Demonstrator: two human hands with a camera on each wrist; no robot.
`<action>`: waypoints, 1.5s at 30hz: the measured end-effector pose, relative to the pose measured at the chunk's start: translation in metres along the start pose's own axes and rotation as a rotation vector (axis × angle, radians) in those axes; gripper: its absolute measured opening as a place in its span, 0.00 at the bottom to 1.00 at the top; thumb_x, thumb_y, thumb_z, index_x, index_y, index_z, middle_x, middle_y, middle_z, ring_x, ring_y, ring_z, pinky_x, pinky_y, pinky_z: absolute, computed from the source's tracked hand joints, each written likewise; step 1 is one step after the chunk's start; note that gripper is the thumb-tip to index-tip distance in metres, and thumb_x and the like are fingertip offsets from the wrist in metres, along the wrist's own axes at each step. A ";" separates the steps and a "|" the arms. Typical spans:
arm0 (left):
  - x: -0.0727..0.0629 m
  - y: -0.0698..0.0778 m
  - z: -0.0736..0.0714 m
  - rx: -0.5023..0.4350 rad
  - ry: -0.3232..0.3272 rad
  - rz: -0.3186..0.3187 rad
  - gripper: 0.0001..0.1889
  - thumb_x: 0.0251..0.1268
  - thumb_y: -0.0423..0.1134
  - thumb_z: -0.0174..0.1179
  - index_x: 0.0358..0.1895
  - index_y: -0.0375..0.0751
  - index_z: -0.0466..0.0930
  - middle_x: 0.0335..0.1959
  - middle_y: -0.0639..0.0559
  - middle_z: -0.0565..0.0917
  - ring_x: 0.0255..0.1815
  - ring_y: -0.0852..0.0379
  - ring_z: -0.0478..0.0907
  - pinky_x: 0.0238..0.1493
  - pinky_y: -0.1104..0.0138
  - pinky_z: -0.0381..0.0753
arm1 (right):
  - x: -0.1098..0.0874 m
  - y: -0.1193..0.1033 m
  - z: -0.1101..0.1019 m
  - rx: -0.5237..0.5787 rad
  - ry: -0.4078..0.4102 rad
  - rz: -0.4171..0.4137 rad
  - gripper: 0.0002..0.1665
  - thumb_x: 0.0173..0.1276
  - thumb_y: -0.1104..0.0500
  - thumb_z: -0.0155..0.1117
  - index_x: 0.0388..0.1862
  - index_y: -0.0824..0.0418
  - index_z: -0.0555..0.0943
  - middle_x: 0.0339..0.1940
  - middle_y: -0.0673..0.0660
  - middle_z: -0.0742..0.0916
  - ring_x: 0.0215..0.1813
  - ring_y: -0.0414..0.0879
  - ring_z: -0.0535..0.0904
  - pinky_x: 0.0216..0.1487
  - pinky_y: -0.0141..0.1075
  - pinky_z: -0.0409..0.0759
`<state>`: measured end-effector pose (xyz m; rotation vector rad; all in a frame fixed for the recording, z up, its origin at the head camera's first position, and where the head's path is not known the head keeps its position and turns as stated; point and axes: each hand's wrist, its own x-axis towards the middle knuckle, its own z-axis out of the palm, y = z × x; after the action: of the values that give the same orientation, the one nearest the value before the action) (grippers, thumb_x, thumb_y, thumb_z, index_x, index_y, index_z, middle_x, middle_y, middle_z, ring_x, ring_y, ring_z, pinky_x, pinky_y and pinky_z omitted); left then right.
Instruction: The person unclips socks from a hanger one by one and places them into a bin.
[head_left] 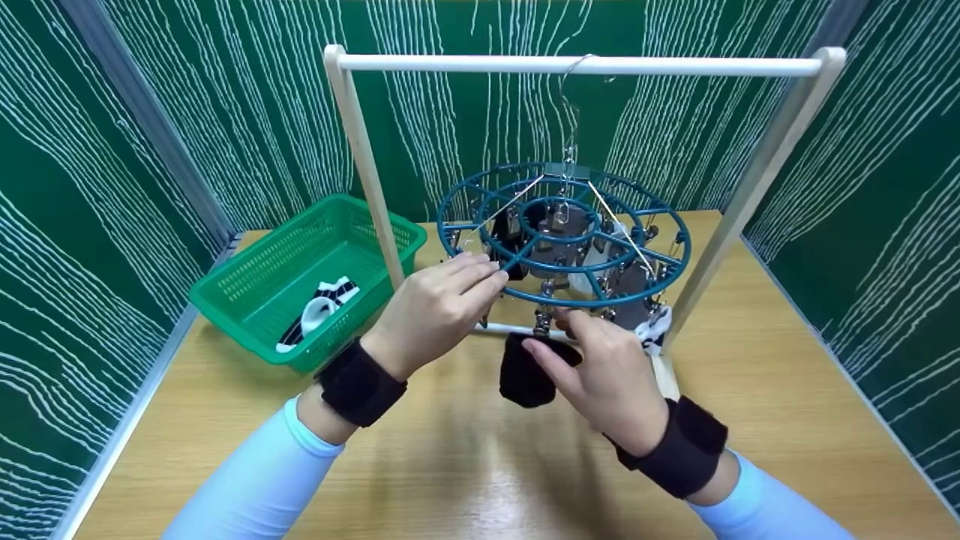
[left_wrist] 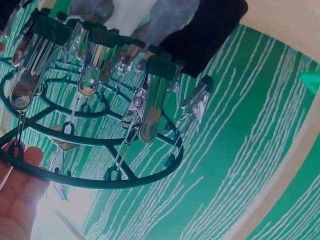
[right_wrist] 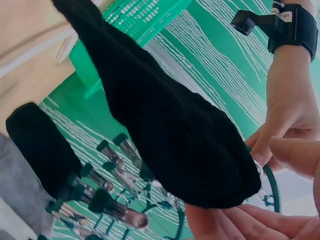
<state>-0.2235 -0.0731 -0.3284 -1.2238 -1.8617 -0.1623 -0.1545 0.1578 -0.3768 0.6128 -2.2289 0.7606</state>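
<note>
A round blue-green drying hanger (head_left: pixel 637 289) with metal clips hangs from a wooden rack by its hook. My left hand (head_left: pixel 442 307) holds its near-left rim; the fingertips (left_wrist: pixel 34 156) show at the ring in the left wrist view. A black sock (head_left: pixel 527 379) hangs below a clip (head_left: pixel 542 321) at the near rim and looks large in the right wrist view. My right hand (head_left: pixel 607 367) is beside that sock's top, thumb and fingers apart, fingers (right_wrist: pixel 220 222) touching or close to the cloth. Whether they press it cannot be told.
The wooden rack (head_left: pixel 776 157) stands round the hanger. More socks hang farther in, including a grey sock (head_left: pixel 630 285) and a white patterned sock (head_left: pixel 654 328). On the left, a green basket (head_left: pixel 247 289) contains a black-and-white sock (head_left: pixel 319 311). Green walls (head_left: pixel 75 225) enclose the table (head_left: pixel 780 360).
</note>
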 end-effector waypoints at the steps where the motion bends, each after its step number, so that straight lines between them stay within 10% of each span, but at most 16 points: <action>1: 0.000 0.000 0.000 0.000 0.002 0.000 0.08 0.72 0.27 0.70 0.50 0.35 0.92 0.45 0.43 0.95 0.50 0.49 0.94 0.60 0.58 0.91 | 0.002 0.000 0.000 0.009 -0.019 0.026 0.17 0.67 0.58 0.83 0.46 0.69 0.86 0.37 0.62 0.93 0.38 0.52 0.91 0.38 0.48 0.91; 8: -0.001 0.000 0.000 -0.007 0.018 -0.002 0.07 0.72 0.27 0.70 0.49 0.35 0.92 0.45 0.43 0.95 0.50 0.48 0.94 0.60 0.58 0.90 | 0.012 0.003 0.005 0.138 -0.075 0.121 0.11 0.69 0.63 0.80 0.45 0.69 0.91 0.37 0.60 0.95 0.37 0.49 0.92 0.39 0.46 0.93; 24: -0.010 0.001 -0.001 -0.042 0.113 -0.050 0.12 0.69 0.33 0.75 0.52 0.33 0.92 0.51 0.40 0.94 0.57 0.45 0.92 0.66 0.56 0.88 | 0.017 0.009 0.013 0.195 0.017 0.053 0.09 0.63 0.69 0.82 0.39 0.72 0.91 0.32 0.60 0.95 0.31 0.48 0.93 0.34 0.30 0.90; 33: -0.031 0.016 0.007 -0.015 0.239 0.068 0.07 0.75 0.34 0.66 0.47 0.34 0.90 0.45 0.41 0.92 0.51 0.46 0.90 0.58 0.60 0.91 | 0.017 0.009 0.013 0.204 0.000 0.060 0.08 0.64 0.70 0.81 0.39 0.71 0.91 0.33 0.60 0.95 0.33 0.48 0.93 0.37 0.26 0.89; 45: -0.058 0.028 0.033 -0.103 0.118 -0.024 0.15 0.63 0.40 0.79 0.48 0.36 0.89 0.42 0.46 0.91 0.43 0.51 0.89 0.49 0.64 0.92 | 0.019 0.008 0.010 0.209 -0.021 0.087 0.10 0.64 0.69 0.82 0.42 0.73 0.91 0.35 0.62 0.95 0.34 0.50 0.94 0.37 0.34 0.92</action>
<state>-0.2126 -0.0807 -0.3992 -1.2349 -1.7844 -0.3407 -0.1760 0.1535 -0.3717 0.6284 -2.2239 1.0454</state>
